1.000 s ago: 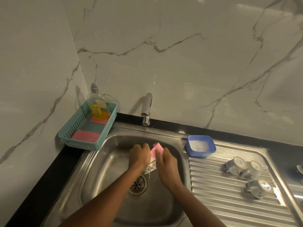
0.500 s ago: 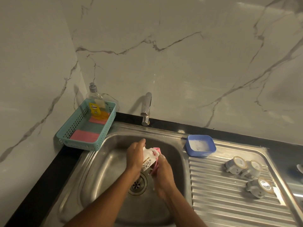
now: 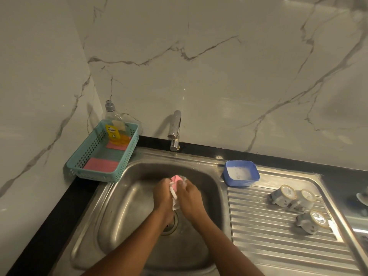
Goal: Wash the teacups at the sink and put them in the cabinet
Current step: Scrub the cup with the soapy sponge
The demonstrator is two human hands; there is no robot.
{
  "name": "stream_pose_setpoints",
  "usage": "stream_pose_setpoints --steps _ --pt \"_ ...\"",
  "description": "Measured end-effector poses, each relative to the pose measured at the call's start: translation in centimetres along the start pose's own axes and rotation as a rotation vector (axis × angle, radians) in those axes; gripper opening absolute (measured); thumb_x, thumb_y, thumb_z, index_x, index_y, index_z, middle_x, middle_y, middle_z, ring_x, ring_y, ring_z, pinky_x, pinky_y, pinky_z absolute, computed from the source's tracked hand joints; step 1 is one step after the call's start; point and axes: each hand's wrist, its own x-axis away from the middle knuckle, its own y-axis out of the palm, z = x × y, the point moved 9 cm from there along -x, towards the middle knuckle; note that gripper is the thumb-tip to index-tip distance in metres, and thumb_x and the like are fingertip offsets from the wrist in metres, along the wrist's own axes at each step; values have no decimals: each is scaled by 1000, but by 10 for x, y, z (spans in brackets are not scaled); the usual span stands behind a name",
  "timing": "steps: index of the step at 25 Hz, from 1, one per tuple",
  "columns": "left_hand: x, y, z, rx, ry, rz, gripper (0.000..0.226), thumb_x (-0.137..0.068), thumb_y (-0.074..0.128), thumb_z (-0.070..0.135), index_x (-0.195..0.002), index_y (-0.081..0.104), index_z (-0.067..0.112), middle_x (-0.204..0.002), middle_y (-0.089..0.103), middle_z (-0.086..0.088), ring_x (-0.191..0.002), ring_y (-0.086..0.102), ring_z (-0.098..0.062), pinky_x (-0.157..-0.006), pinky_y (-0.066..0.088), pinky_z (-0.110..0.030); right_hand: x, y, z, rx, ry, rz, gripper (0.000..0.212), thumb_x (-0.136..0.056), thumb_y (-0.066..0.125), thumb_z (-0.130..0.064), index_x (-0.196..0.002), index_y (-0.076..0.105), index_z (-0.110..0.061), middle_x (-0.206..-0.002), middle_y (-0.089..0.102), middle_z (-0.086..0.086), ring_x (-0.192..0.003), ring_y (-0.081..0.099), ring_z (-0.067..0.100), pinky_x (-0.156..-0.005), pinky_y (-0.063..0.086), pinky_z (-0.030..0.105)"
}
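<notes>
Moved: both my hands are now pressed closer together over the cup.
Left hand (image 3: 162, 196): clenched on cup (image 3: 175, 203), above drain.
Right hand (image 3: 190, 196): presses pink sponge (image 3: 176, 179) against it.
Washed cups (image 3: 282, 195): well right of my grip.

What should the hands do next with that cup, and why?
Probably keep rubbing the pink sponge around the teacup. Both the left hand and right hand grip it over the sink, and no water shows at the tap.
</notes>
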Motion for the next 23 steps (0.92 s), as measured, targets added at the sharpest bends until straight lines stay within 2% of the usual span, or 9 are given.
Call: stream_pose_setpoints --steps 2,6,9,11,13,15,19,20,23 --pt "3 3 19 -161 174 30 23 -93 55 12 -77 71 7 -72 69 -11 -67 66 -23 -59 50 -31 -10 0 10 -172 168 2 29 -105 40 -36 -103 67 -25 -111 73 7 -101 69 22 -95 56 46" --pt "-7 -10 36 -328 332 99 27 -97 50 5 -79 71 6 -75 71 -8 -72 67 -23 -57 50 -23 21 16 1 -115 -92 -61 53 -98 37 -59 -145 50 -39 -147 49 -20 -137 43 -2 -114 38 27" --pt "-6 -8 25 -356 309 98 26 -94 50 5 -76 68 1 -73 70 -13 -68 66 -24 -57 50 -29 1 4 12 -219 19 -45 36 -106 40 -41 -124 68 -26 -114 73 -7 -102 67 4 -85 53 21" --pt "-4 -2 24 -348 306 81 23 -93 51 4 -78 68 1 -76 70 -16 -69 67 -26 -56 51 -29 -7 4 29 -300 178 15 35 -107 39 -35 -113 70 -20 -96 75 5 -81 69 11 -70 54 24" --pt "-7 -7 30 -345 316 112 23 -92 51 4 -80 70 -1 -77 71 -16 -70 67 -27 -52 50 -24 8 11 21 -213 66 24 38 -108 34 -39 -135 59 -32 -121 71 -2 -109 66 6 -91 53 24" --pt "-12 -13 32 -348 323 146 26 -91 49 6 -79 70 -1 -75 71 -15 -75 69 -33 -57 52 -31 24 16 11 -202 -71 6 38 -109 34 -38 -142 53 -35 -137 59 -15 -128 52 -4 -107 43 20" --pt "-6 -2 28 -374 333 117 18 -86 53 4 -75 66 -2 -75 69 -17 -76 68 -37 -65 54 -50 -6 6 31 -307 176 44 37 -108 38 -28 -98 71 -15 -87 73 1 -92 72 18 -75 57 29" --pt "-6 -2 31 -365 342 121 19 -87 54 4 -75 67 -1 -74 70 -15 -75 69 -34 -64 54 -47 -1 7 26 -333 154 56 38 -107 38 -34 -106 71 -14 -92 74 1 -92 71 13 -74 56 24" --pt "-10 -12 39 -270 342 188 24 -89 51 3 -75 69 1 -73 72 -12 -72 69 -29 -63 53 -37 23 17 15 -329 -63 45 43 -106 35 -46 -139 57 -28 -129 66 -12 -118 60 -3 -97 48 16"
